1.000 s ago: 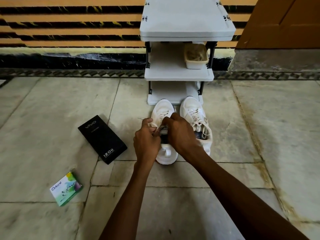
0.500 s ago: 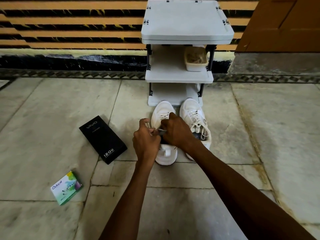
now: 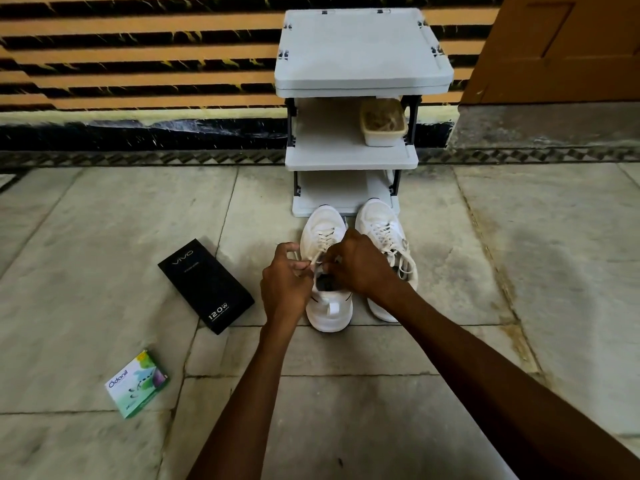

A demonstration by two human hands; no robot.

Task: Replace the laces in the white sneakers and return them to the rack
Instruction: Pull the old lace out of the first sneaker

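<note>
Two white sneakers stand side by side on the stone floor, toes toward the grey rack (image 3: 349,157). The left sneaker (image 3: 329,306) is under both hands; its white lace (image 3: 323,242) crosses the upper eyelets. My left hand (image 3: 285,282) pinches a lace end at the shoe's left side. My right hand (image 3: 360,261) grips the lace over the tongue. The right sneaker (image 3: 379,226) is laced, with loose loops hanging at its right side, partly hidden behind my right wrist.
A black phone box (image 3: 206,285) lies left of the shoes and a small green-and-white carton (image 3: 136,382) nearer me. A beige tub (image 3: 382,123) with tangled cord sits on the rack's middle shelf. A wooden door (image 3: 561,46) is at the far right.
Both hands shifted slightly up the left sneaker, drawing the lace out to the left. The camera tilted a little, so the rack sits lower in view.
</note>
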